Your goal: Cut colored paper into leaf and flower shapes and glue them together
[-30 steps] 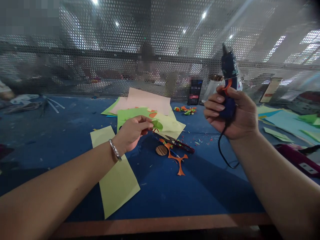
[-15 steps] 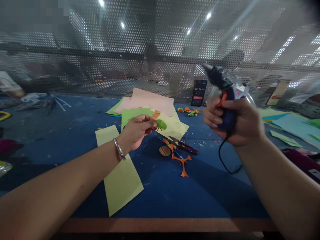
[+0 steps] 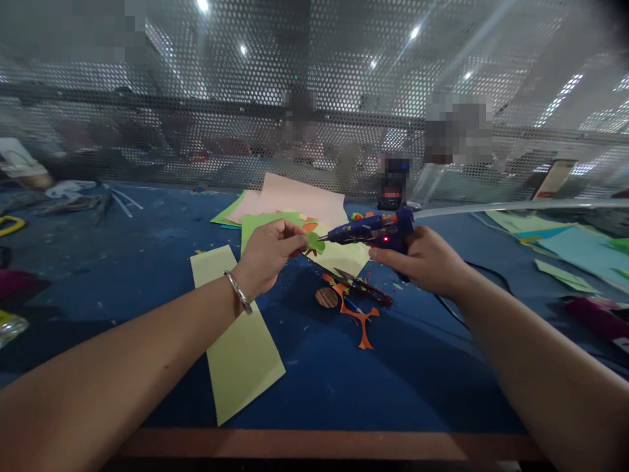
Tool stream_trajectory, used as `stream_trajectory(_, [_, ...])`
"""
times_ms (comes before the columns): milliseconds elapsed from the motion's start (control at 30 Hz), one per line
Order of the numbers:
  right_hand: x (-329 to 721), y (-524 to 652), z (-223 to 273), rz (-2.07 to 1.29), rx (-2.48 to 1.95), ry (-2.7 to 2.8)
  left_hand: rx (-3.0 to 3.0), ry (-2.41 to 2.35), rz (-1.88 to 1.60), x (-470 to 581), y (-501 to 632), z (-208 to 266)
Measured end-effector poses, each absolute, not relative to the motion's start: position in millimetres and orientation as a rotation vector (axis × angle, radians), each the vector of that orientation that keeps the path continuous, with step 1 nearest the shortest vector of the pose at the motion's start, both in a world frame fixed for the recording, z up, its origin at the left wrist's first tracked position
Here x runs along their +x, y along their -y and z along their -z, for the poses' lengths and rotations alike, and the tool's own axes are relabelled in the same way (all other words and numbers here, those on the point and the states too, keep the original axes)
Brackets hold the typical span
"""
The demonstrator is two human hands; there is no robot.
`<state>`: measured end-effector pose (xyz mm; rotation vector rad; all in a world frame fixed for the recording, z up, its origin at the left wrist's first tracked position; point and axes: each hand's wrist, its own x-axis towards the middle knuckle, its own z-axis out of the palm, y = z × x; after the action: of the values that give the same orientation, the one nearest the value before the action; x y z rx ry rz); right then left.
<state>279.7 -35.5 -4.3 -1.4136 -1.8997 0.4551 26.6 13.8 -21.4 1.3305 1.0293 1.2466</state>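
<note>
Between the thumb and fingers of my left hand [image 3: 272, 254] is a small green paper cutout [image 3: 315, 244], held up over the paper stack. My right hand [image 3: 426, 260] is wrapped round a blue glue gun [image 3: 371, 229] with a lit red light and a long clear glue stick [image 3: 511, 208] out of its back. The gun's nozzle points left and is at the cutout; whether it touches cannot be made out. Below lie scissors [image 3: 366, 288], a round striped wooden disc [image 3: 327, 297] and an orange paper offcut [image 3: 363, 324].
Pink sheets [image 3: 302, 195] and green sheets lie behind my left hand. A pale yellow-green strip [image 3: 244, 367] lies under my left wrist. Coloured papers [image 3: 572, 252] are at the right. A phone [image 3: 393, 187] leans on the perforated metal screen [image 3: 236, 131]. The gun's cord [image 3: 449, 311] trails right.
My right hand has brought the glue gun down and left, turning its nozzle from up-left to the green cutout. My left hand has stayed nearly still, with the cutout turned slightly.
</note>
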Motion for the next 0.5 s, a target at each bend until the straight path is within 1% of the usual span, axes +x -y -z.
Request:
stream_trajectory(267, [276.9,32.6,11.1,-0.291,-1.43,1.931,1.374,-0.986,-1.235,26.2,-14.1,23.9])
stream_trajectory(500, [275.4,33.7,9.5,-0.323,-1.436,1.935,1.375,-0.961,-1.21,26.9,-14.0,25.5])
